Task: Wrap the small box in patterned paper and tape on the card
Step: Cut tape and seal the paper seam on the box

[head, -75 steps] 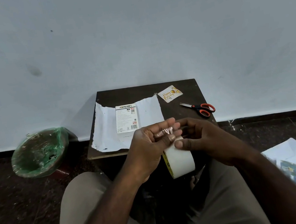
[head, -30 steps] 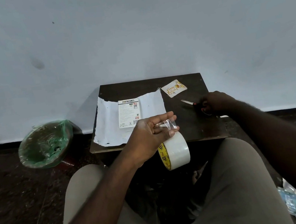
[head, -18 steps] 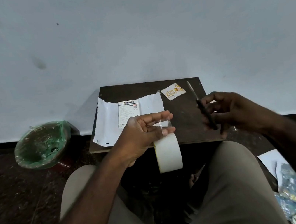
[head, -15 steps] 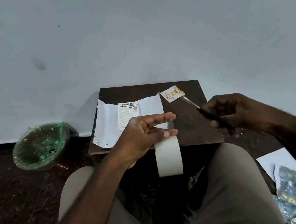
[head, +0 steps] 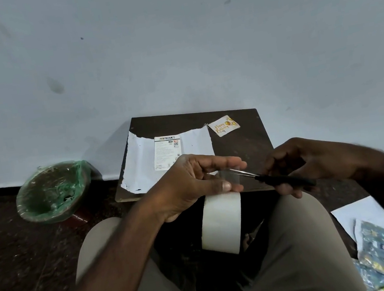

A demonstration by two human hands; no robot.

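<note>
Plain trousers, khaki or grey-beige in dim light; forearms bare up to frame edge.

- The single wide-angle view looks out from the seated person's head, facing forward and tilted down.
- Closest to the lens, along the lower edge, are the forearms and the knees in beige trousers.
- At centre frame, still close, the left hand pinches the white roll of clear tape and the right hand grips the black-handled scissors.
- Farther off at mid-frame stands the small dark brown wooden table.
- The pale grey wall fills the upper half.
</note>
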